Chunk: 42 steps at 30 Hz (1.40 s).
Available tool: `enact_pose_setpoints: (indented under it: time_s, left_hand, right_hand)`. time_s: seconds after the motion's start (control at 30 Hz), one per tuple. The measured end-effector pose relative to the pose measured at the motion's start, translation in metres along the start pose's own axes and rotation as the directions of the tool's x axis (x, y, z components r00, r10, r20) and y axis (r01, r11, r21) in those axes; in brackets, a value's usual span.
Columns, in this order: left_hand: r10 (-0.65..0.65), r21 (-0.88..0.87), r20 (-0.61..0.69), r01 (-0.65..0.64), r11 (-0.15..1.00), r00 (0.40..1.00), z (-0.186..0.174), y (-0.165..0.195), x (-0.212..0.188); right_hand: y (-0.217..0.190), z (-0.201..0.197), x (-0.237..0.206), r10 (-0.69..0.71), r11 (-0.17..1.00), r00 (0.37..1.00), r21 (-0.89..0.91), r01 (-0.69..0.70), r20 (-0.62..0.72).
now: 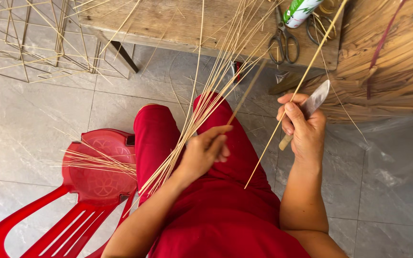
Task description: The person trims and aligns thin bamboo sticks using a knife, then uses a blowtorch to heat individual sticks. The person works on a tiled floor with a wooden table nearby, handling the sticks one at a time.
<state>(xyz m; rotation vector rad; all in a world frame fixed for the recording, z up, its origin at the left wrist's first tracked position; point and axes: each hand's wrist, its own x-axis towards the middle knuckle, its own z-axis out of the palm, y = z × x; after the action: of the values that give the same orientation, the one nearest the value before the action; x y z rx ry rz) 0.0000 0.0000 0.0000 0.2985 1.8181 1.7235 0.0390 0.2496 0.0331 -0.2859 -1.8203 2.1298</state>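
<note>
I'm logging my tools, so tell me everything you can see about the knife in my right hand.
The knife has a short, broad blade of dull grey metal, worn pale, and a light wooden handle whose round end sticks out below the fist. The right hand wraps the handle, thumb lying near the blade's base. It slants, blade up and to the right. A thin bamboo strip runs alongside the blade.

- A worn wooden surface (pixel 168 21) runs along the top, with scissors (pixel 283 42) and a green-and-white can (pixel 299 10) near its right end.
- The grey tiled floor (pixel 20 124) carries a red plastic chair (pixel 92 191), with thin strips (pixel 96 162) across its seat.
- A wire frame (pixel 29 43) stands beside the surface's left end.
</note>
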Motion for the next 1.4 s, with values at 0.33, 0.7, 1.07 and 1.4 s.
enact_pose_setpoints:
  time_s: [0.33,0.7,1.07,1.4]
  left_hand:
    - [0.108,-0.009,0.162,-0.108,0.994,0.981,0.052,0.004,0.013]
    - [0.482,0.603,-0.351,-0.2,0.772,0.803,-0.115,-0.015,0.03]
    - [0.649,0.793,-0.464,-0.044,0.608,0.603,-0.264,-0.003,0.201]
    - [0.852,0.963,-0.007,-0.227,0.148,0.524,-0.215,-0.012,0.279]
  right_hand:
    - [0.011,-0.007,-0.003,-0.029,0.974,0.999,-0.225,0.025,-0.015]
    - [0.066,0.03,-0.009,0.248,0.944,0.959,-0.258,-0.206,0.14]
    - [0.103,0.058,-0.001,0.382,0.766,0.885,-0.626,-0.143,0.266]
    - [0.114,0.057,0.005,0.451,0.742,0.866,-0.63,-0.23,0.215]
